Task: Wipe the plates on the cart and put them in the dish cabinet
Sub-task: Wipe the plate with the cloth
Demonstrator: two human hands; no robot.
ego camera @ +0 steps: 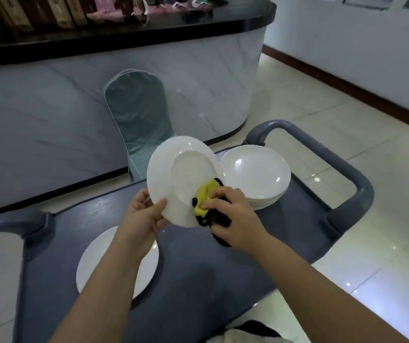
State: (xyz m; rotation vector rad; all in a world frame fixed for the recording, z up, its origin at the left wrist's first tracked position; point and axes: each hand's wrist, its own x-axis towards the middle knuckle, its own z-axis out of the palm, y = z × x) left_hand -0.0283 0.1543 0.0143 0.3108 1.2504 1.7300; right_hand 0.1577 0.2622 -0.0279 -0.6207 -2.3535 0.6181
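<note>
The left hand [146, 214] pinches the tilted plate [182, 179] at seven o'clock; the right hand [233, 216] presses the cloth [207, 196] at five.

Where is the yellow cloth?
Head view, centre: the yellow cloth is in the right hand, pressed against the lifted plate, just left of the plate stack.

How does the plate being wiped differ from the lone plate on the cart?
The wiped plate is held tilted in the left hand; the lone plate lies flat on the cart. The right hand presses a cloth on the wiped plate, not the lone plate. Both are white.
</note>
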